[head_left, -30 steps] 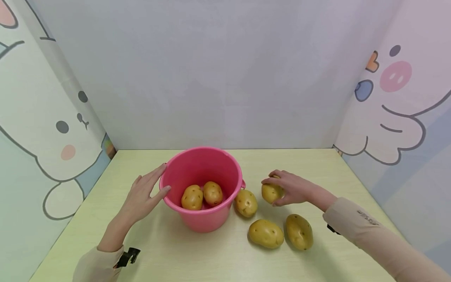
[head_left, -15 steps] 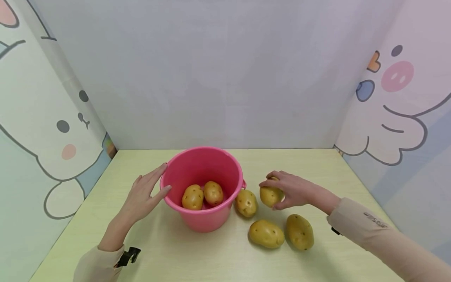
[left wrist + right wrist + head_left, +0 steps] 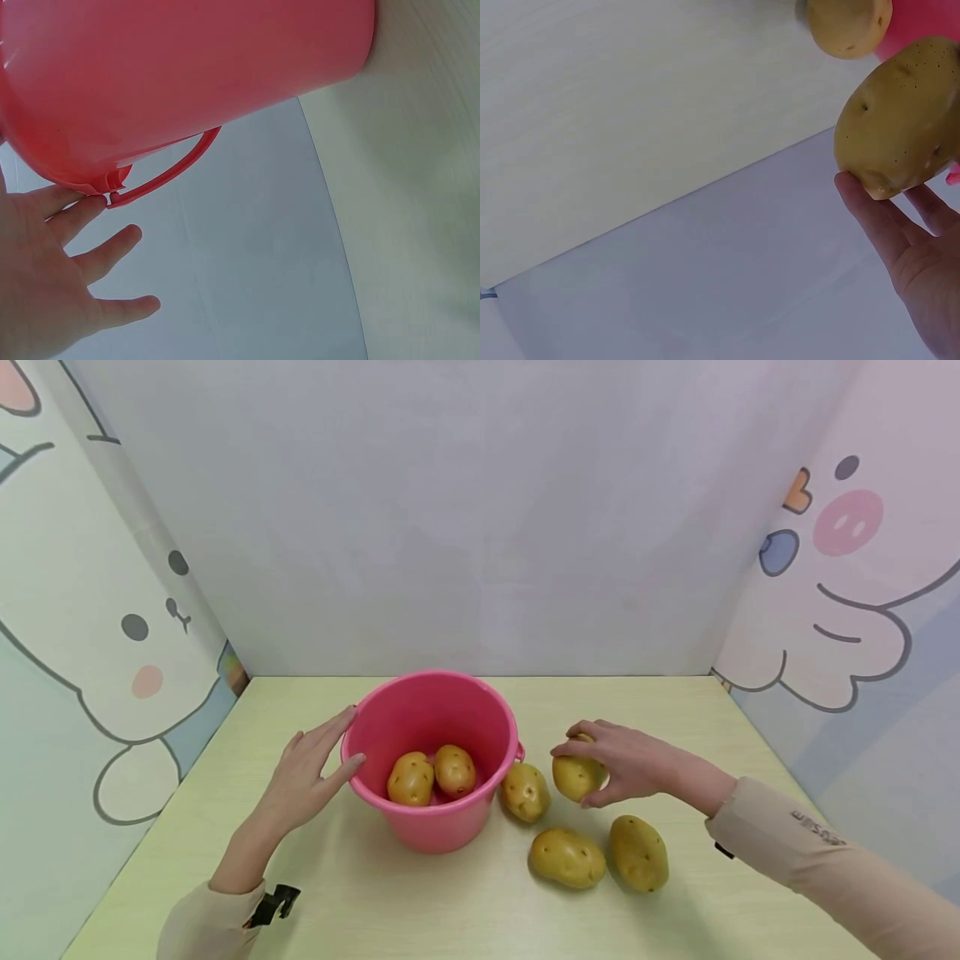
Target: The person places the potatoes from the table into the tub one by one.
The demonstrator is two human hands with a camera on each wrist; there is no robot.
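A pink bucket stands on the table with two potatoes inside it. At its left rim is my left hand, fingers spread and nearly straight. The left wrist view shows two fingertips right at the handle joint, below the bucket's rim; the thumb is mostly hidden there. My right hand holds a potato between thumb and fingers, right of the bucket. In the right wrist view this potato is in the fingertips, above the table.
Beside the bucket's right side lies one potato. Nearer the front are two more, an oblong potato and an upright-lying potato. A pale wall closes off the back, with cartoon-printed panels at both sides.
My right hand, with the potato in it, has shifted slightly left toward the bucket. My left hand and the other potatoes have stayed in place.
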